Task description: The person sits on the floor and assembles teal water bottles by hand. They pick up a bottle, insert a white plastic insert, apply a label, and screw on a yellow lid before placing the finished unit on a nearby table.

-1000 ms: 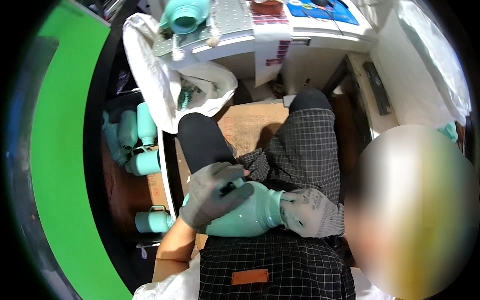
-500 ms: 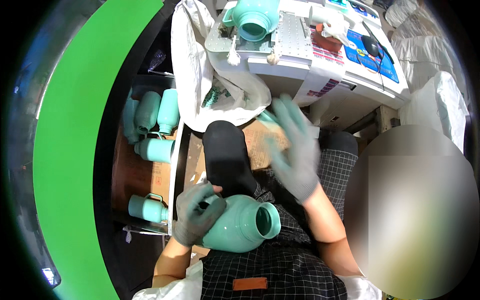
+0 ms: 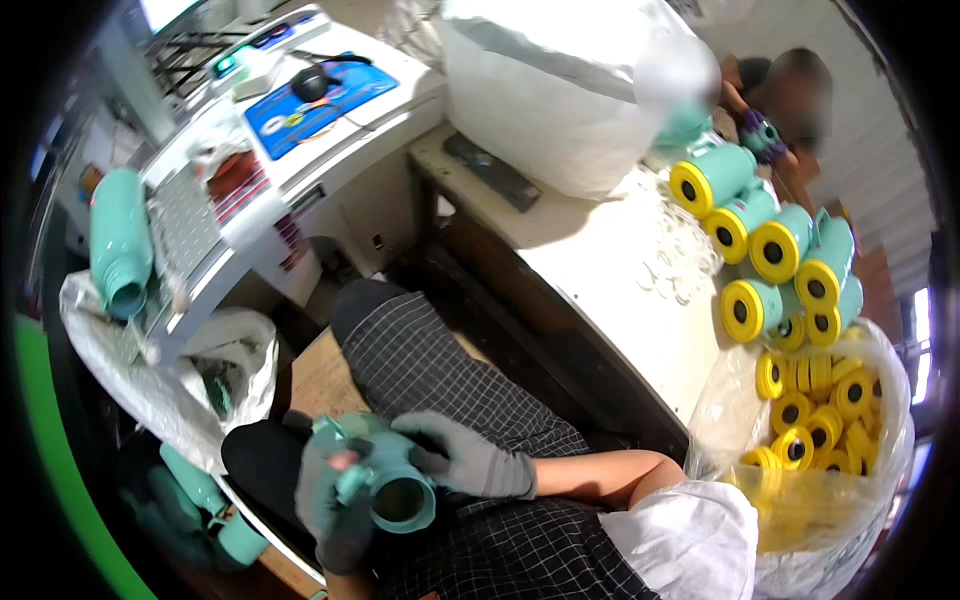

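On my lap lies a mint-green plastic thermos jug casing (image 3: 390, 462), its round open mouth tilted toward me. My gloved left hand (image 3: 335, 490) is closed round its handle side. The gloved right hand (image 3: 465, 458) grips the other side near the neck, fingers over the top and thumb by the mouth. Both gloves are grey with some green on the palm side. The inside of the casing looks dark, and its base is turned away from me.
A white bench (image 3: 600, 270) at right bears green jugs with yellow bases (image 3: 775, 250) and white rings (image 3: 680, 245). A clear bag of yellow caps (image 3: 820, 420) stands beside it. Far left, another casing (image 3: 120, 235) lies on a machine. A co-worker's gloved hand (image 3: 762, 140) is at upper right.
The view has swung to the right, bringing the bench and yellow parts into sight. My right hand has come down from the air onto the casing; my left hand still holds it.
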`<state>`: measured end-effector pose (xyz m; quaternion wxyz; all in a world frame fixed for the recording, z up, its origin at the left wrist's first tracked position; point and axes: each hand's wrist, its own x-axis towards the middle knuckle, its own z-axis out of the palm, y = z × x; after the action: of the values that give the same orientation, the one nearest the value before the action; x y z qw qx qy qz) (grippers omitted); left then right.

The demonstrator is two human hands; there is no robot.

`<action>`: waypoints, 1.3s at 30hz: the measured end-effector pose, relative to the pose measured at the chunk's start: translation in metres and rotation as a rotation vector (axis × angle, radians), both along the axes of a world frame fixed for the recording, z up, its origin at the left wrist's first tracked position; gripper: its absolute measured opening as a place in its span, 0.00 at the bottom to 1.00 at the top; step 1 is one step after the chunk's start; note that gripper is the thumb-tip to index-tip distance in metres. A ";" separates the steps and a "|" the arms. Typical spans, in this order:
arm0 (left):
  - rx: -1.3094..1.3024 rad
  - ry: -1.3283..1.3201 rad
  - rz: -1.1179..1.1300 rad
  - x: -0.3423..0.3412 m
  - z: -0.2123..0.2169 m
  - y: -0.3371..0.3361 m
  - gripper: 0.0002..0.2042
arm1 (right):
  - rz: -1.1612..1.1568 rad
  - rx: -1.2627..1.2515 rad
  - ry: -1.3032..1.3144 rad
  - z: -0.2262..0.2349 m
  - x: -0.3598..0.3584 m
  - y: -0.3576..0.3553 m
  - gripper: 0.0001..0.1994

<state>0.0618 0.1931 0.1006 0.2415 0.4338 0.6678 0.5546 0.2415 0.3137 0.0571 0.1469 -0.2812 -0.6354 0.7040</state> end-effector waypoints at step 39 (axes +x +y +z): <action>0.016 0.789 -0.281 -0.091 0.041 0.038 0.27 | 0.163 1.122 0.408 0.046 -0.098 0.062 0.23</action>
<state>-0.0291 0.2306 0.1420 0.0371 0.7017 0.6390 0.3130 0.1433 0.3752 0.1028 0.3374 0.0296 -0.8884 0.3100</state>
